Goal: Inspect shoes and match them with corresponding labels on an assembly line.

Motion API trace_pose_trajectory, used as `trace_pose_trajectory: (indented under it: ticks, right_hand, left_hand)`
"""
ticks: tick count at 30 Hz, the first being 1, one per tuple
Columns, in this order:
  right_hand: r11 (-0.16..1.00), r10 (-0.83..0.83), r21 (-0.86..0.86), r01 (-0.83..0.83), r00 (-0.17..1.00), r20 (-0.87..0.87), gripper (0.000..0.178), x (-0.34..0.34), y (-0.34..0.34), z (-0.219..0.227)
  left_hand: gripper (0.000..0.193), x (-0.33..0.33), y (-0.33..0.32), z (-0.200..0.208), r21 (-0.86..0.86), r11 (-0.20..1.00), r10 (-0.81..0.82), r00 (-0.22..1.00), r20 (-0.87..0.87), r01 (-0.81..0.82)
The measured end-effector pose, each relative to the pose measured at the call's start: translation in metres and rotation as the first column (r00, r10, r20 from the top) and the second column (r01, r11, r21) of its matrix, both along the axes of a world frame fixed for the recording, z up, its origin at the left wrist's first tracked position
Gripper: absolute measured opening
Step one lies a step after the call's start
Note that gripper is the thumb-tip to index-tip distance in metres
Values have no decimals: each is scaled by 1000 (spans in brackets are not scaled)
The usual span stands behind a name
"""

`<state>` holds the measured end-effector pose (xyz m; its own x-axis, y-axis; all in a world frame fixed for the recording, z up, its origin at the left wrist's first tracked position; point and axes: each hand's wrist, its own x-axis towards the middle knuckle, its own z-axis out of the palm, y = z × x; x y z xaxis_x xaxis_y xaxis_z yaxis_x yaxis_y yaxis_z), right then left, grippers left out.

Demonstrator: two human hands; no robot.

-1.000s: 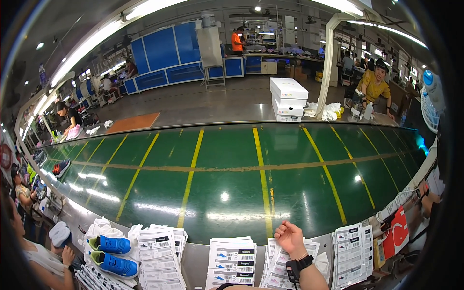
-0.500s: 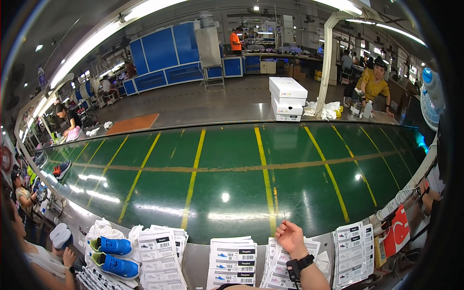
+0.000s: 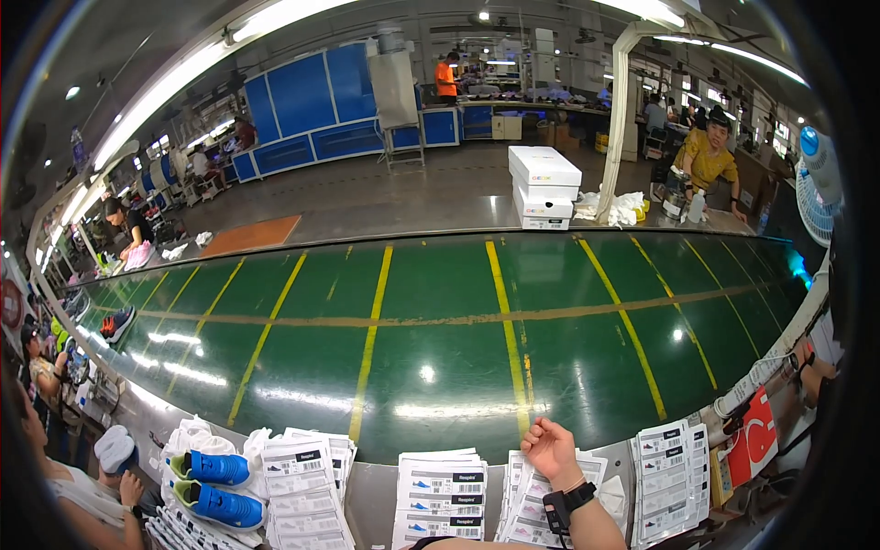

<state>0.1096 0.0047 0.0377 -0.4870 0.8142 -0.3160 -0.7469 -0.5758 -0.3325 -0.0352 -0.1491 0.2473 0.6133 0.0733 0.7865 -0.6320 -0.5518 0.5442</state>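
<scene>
Label sheets (image 3: 527,515) with small pink shoe pictures lie in a stack at the bottom of the frame, right of centre, and our right hand (image 3: 550,449) is over their upper end. We see its fingers bent loosely toward the palm; we cannot tell whether their tips meet it, or whether the hand touches the sheets. A black strap (image 3: 579,497) circles our wrist, and crumpled white paper (image 3: 613,500) lies just beside it on the right. We cannot tell how our left hand is held, as it is out of view.

On the same grey counter (image 3: 371,486), at bottom centre, we have a second stack (image 3: 440,500) with blue shoe pictures. A third stack (image 3: 667,481) lies at lower right, and a fourth stack (image 3: 300,490) at lower left. Just left of the fourth, we see a pair of blue shoes (image 3: 222,506) near white wrapping (image 3: 192,433). A co-worker's hand (image 3: 131,489) is at the far lower left. Beyond the counter we face a green belt (image 3: 440,362) with yellow stripes across the middle of the frame, and white boxes (image 3: 545,172) stand stacked past it, upper right of centre.
</scene>
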Motion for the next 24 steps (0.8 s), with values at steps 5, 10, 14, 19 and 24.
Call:
trace_pose_trajectory:
  ticks: [5, 10, 14, 19, 24]
  right_hand:
    - [999, 35, 24, -34, 999, -41, 13, 0, 1, -6]
    - [996, 85, 36, -80, 988, -133, 13, -5, -1, -10]
    - [998, 59, 31, -55, 990, -129, 14, -2, -2, -10]
    - [998, 61, 36, -57, 991, -116, 15, -1, 1, -10]
    - [997, 66, 46, -61, 991, -114, 15, -1, 1, -10]
  left_hand:
    - [38, -7, 8, 3, -24, 1000, 10, 998, -54, -11]
    - [48, -9, 11, -2, -42, 998, -46, 999, -20, 45]
    - [43, -6, 13, -3, -63, 989, -133, 990, 55, 136]
    - [28, -7, 12, -8, 20, 992, -124, 987, -103, 126]
    - [26, -10, 9, -13, 34, 992, -112, 981, -160, 119]
